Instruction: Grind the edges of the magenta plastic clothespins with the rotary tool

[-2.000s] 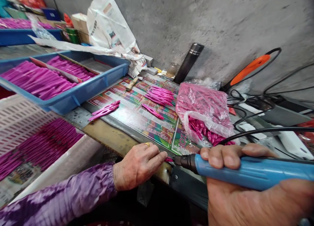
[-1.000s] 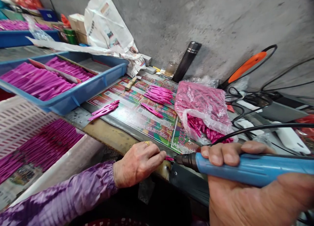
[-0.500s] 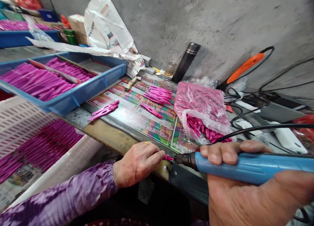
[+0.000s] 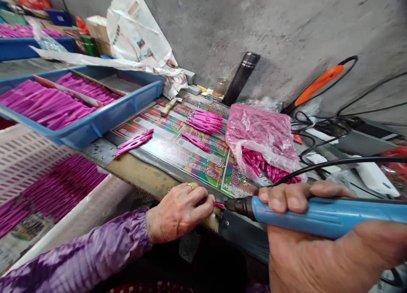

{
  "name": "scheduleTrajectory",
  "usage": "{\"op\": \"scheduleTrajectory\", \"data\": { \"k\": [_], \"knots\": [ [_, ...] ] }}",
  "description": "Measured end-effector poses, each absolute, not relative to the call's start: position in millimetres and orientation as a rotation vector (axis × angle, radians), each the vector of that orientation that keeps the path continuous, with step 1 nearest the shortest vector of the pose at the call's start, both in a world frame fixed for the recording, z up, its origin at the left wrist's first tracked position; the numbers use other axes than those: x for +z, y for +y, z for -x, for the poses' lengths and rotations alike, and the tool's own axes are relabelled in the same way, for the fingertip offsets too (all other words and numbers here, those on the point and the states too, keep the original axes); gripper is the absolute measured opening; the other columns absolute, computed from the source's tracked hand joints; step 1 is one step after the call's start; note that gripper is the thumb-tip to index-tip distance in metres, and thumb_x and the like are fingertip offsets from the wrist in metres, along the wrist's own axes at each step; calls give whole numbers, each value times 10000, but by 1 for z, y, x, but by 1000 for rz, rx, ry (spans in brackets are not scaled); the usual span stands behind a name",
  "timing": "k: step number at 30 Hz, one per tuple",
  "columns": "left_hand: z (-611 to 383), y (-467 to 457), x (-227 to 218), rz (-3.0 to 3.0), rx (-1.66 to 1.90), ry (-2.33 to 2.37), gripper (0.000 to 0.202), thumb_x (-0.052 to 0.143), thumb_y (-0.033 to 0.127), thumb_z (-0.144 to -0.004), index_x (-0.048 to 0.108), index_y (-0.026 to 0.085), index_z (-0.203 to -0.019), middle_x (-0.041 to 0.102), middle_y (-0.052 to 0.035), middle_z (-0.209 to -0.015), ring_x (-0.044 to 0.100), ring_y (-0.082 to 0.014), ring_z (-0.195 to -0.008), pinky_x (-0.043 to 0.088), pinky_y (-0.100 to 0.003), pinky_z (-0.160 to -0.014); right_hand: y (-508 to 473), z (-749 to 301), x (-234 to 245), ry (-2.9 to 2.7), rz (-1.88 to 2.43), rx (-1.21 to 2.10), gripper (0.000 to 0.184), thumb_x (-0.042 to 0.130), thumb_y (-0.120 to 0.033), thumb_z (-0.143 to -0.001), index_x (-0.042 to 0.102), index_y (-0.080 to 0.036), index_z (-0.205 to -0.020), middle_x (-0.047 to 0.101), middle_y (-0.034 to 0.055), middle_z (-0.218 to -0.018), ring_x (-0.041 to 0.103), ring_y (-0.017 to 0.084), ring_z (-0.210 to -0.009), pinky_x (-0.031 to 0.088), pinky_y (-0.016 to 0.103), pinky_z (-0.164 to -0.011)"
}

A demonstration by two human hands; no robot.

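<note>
My left hand (image 4: 182, 210) is closed at the table's front edge, pinching a slim pink piece (image 4: 219, 204) that looks like tweezers. Most of it is hidden by my fingers; only its end shows. Wrapped around a blue electric screwdriver (image 4: 305, 214) with a black nose is my right hand (image 4: 318, 250). The screwdriver lies level, and its tip meets the end of the pink piece. Beyond my hands, a pile of like pink pieces (image 4: 204, 121) rests on the printed mat (image 4: 171, 151), with a single one (image 4: 196, 141) in front and a few (image 4: 133, 142) at the left edge.
A plastic bag (image 4: 259, 123) of pink pieces lies behind the screwdriver. At left are a blue divided tray (image 4: 95, 129) and a white basket (image 4: 104, 195), both holding pink pieces. A small hammer (image 4: 169, 107), black flask (image 4: 241, 79) and cables (image 4: 313, 134) lie toward the wall.
The view shifts slightly. My left fingers have changed their bend a little around the pink piece, while the screwdriver tip stays against its end.
</note>
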State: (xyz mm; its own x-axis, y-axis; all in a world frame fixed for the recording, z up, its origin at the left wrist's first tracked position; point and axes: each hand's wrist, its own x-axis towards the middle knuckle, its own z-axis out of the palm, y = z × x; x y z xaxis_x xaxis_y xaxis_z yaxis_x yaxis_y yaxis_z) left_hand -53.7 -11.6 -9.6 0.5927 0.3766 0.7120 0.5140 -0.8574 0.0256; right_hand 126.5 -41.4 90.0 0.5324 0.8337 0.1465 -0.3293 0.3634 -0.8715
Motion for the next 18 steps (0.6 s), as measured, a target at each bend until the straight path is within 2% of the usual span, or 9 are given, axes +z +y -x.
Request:
{"op": "scheduleTrajectory", "data": {
  "k": [8,15,18],
  "knots": [
    [53,-13,-16,2655,-1196,-766,203,437,101,-1088,600,81,-1207,714,-59,-881,637,-162,-735,530,-296,-638,-40,-124,92,-676,900,800,608,873,-767,-617,598,-249,-775,463,-82,-657,449,135,-586,508,313,-633],
    [53,-14,-19,2663,-1238,-779,189,475,104,-1070,595,95,-1216,721,-66,-879,679,-170,-756,553,-296,-637,-37,-132,88,-722,915,768,675,814,-882,-545,608,-266,-728,454,-79,-608,436,137,-535,511,330,-557],
    [53,-13,-16,2622,-1223,-749,198,452,110,-1084,601,104,-1213,722,-60,-867,667,-163,-738,541,-292,-626,-37,-130,88,-699,922,777,657,841,-853,-542,610,-271,-742,458,-78,-618,443,136,-554,512,319,-579]
  ]
}}
